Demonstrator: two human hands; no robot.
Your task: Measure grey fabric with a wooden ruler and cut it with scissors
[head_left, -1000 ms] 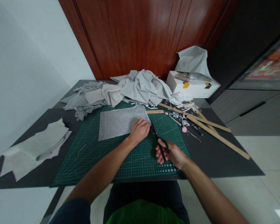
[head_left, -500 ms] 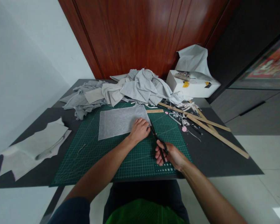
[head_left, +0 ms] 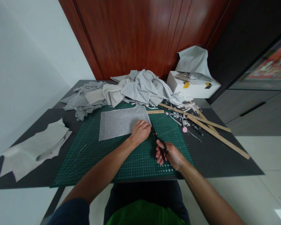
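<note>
A light grey rectangle of fabric (head_left: pixel 118 122) lies flat on the green cutting mat (head_left: pixel 93 165). At its lower right corner my left hand (head_left: pixel 141 131) is closed on the fabric, fingers curled over the edge. My right hand (head_left: pixel 170 153) grips the handles of black scissors (head_left: pixel 154 133). Their blades point up and away along the right edge of the fabric, close beside the left fingertips. How far the blades are parted cannot be made out.
A heap of grey and off-white cloth (head_left: pixel 140 86) lies along the back, beside a white box (head_left: pixel 194 87). Wooden strips (head_left: pixel 217 136) and cord scraps cover the right side. A short ruler (head_left: pixel 155 111) sits behind the fabric. Pale cut cloth (head_left: pixel 35 147) lies at left.
My right hand and the scissors have shifted very slightly up and left. The left hand stays on the corner of the fabric.
</note>
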